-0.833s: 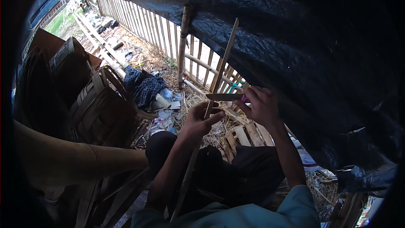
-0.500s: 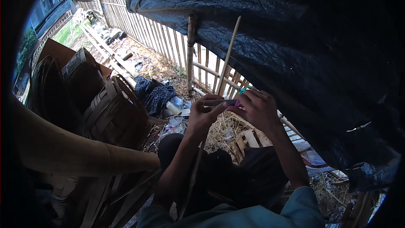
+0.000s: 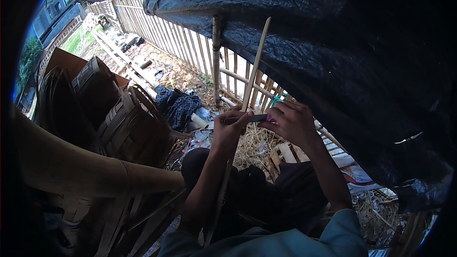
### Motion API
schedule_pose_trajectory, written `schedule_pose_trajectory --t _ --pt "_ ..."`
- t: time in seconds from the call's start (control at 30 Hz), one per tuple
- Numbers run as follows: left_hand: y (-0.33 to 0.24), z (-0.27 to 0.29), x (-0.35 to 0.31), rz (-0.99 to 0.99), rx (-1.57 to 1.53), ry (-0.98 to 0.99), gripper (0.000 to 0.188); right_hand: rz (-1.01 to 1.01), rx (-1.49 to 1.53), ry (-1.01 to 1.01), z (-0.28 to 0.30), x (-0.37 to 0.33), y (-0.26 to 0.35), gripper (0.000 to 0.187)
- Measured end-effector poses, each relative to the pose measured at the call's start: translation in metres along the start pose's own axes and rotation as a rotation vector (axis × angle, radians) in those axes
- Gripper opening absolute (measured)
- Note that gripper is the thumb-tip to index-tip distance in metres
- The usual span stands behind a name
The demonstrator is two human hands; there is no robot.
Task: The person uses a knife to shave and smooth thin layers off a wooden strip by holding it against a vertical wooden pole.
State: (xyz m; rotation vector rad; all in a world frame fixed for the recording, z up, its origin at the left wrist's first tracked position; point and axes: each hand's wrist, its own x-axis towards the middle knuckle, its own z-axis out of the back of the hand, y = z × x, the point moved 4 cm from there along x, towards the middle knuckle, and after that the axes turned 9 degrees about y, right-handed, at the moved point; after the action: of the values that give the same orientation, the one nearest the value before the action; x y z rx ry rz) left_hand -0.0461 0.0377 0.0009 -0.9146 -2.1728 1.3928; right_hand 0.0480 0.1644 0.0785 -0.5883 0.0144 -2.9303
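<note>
A long, pale bamboo strip (image 3: pixel 257 62) slants up from my lap, passes through my left hand (image 3: pixel 227 126) and rises past the fence, tapering at its tip. My left fingers are closed around it, with the thumb toward a short grey blade (image 3: pixel 259 118). My right hand (image 3: pixel 289 118) is closed on a knife whose pink-purple handle (image 3: pixel 270 117) shows between the fingers. The blade points left across to the strip, close to my left thumb; whether it touches the strip is hidden by the fingers. The strip's lower end runs down beside my left forearm.
A thick bamboo pole (image 3: pixel 95 169) crosses at the left, with woven baskets (image 3: pixel 126 123) behind it. A black tarp (image 3: pixel 362 66) hangs over the right side. A slatted bamboo fence (image 3: pixel 166 33) stands ahead. Straw (image 3: pixel 254 147) and wood pieces (image 3: pixel 285 153) litter the ground.
My left hand has shifted slightly left, and the blade now tilts a little between my hands. The strip stands nearly as before, and both grips stay closed.
</note>
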Motion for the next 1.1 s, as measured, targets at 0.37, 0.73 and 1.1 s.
schedule_pose_trajectory --t 0.37,0.73,1.1 --pt "0.0 0.004 -0.001 -0.036 -0.03 -0.052 0.02 0.007 -0.052 0.013 0.001 -0.005 -0.009 0.035" --pt "-0.008 0.009 -0.003 -0.118 0.008 -0.065 0.015 -0.043 -0.035 -0.018 0.009 -0.009 -0.022 0.037" --pt "0.001 0.012 -0.004 -0.004 -0.38 -0.123 0.046 -0.441 0.339 0.09 -0.015 -0.022 -0.066 0.035"
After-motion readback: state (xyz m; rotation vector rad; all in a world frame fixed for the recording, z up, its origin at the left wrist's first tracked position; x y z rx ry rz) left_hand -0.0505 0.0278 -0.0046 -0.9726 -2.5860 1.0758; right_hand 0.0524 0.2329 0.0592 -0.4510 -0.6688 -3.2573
